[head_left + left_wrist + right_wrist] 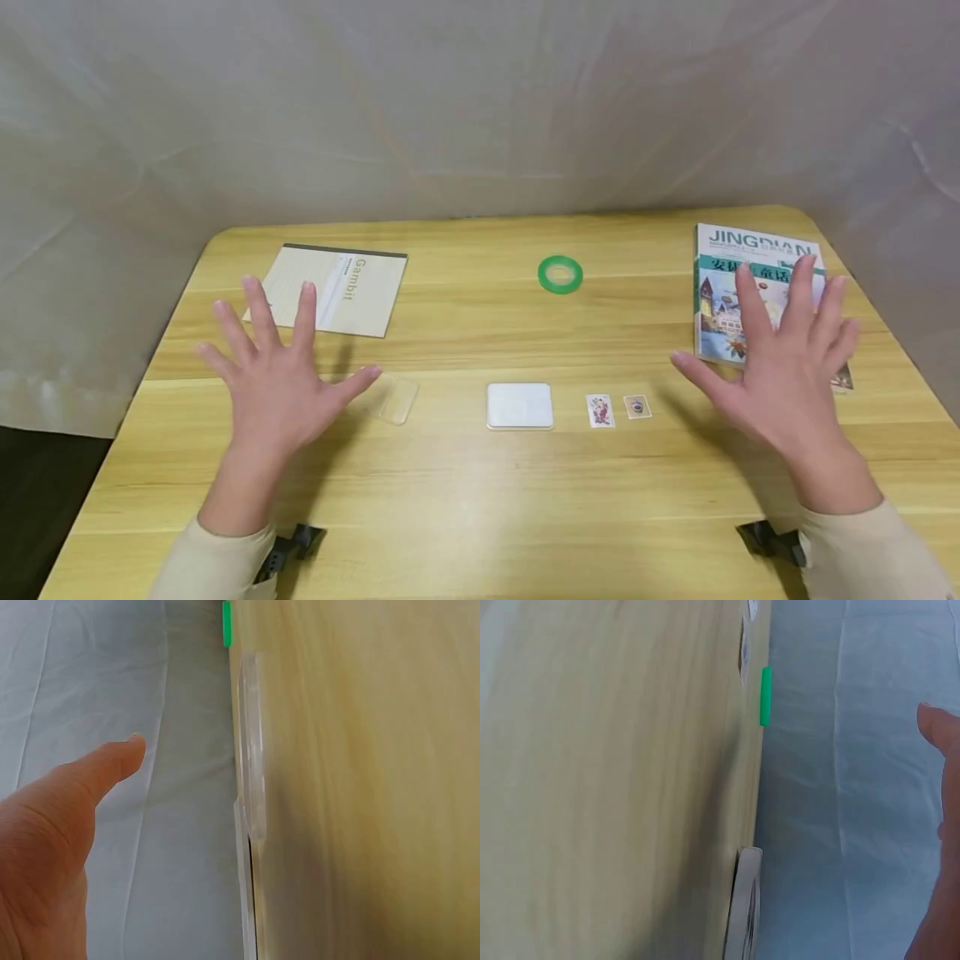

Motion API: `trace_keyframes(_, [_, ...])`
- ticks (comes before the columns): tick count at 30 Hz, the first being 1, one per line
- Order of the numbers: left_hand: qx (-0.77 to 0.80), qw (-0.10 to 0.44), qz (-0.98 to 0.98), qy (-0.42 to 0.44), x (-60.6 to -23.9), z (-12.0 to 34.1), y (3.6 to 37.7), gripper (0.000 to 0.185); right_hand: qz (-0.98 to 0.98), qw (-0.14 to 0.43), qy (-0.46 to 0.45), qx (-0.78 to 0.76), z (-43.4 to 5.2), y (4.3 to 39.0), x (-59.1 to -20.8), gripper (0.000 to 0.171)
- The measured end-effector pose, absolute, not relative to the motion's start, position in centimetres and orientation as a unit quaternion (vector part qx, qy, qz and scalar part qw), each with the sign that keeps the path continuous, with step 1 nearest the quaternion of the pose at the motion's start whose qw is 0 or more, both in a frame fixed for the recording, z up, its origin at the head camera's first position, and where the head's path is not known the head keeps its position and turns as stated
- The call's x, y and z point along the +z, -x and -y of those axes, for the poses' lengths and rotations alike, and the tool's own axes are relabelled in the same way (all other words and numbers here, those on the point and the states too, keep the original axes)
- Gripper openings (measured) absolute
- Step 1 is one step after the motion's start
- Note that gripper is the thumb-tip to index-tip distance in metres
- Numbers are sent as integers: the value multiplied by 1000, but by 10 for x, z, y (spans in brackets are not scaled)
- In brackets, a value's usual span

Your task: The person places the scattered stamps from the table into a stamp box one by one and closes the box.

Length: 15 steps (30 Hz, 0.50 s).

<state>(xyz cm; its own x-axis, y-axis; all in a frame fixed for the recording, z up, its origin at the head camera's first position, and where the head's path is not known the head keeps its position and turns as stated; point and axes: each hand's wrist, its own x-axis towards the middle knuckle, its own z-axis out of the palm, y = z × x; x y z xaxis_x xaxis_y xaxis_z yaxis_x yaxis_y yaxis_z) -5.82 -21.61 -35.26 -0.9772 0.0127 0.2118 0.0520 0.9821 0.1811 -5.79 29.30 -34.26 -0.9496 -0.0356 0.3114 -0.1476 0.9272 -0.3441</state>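
Fingers spread wide, my left hand (281,387) hovers over the table's left side, near a clear plastic lid-like piece (399,400) and a notebook (367,292). On the right, my right hand (795,379) is held up the same way, partly hiding a book (716,292) with a blue and white cover. Neither hand holds anything. Between them lie a white rectangular stack in a clear case (519,406), a small card with a figure on it (600,411) and a smaller square picture card (637,407). The left wrist view shows the clear piece (253,750) edge-on.
A green tape roll (548,277) lies toward the back of the wooden table (480,350). Something printed (843,379) pokes out from beneath the book's near right corner. Grey cloth (465,108) hangs behind the table's back edge.
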Motion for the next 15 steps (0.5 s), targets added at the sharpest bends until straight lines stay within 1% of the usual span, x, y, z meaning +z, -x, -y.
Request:
trace_keyframes(4, [-119,129,984,37,-355,208,62,126,948,210,-84,222,-288,59,-346,106])
trace_keyframes(7, [-156,140,976,56,-355,197,63,125,928,237,-105,268,-282,60,-349,99])
trace_keyframes(9, [-181,145,970,73,-355,188,64,125,918,234,-113,299,-276,60,-350,94])
trace_keyframes(11, [-204,147,963,93,-356,179,64,125,914,220,-117,320,-269,59,-352,90])
trace_keyframes(15, [-257,126,950,121,-358,160,62,126,915,160,-113,354,-256,53,-356,79])
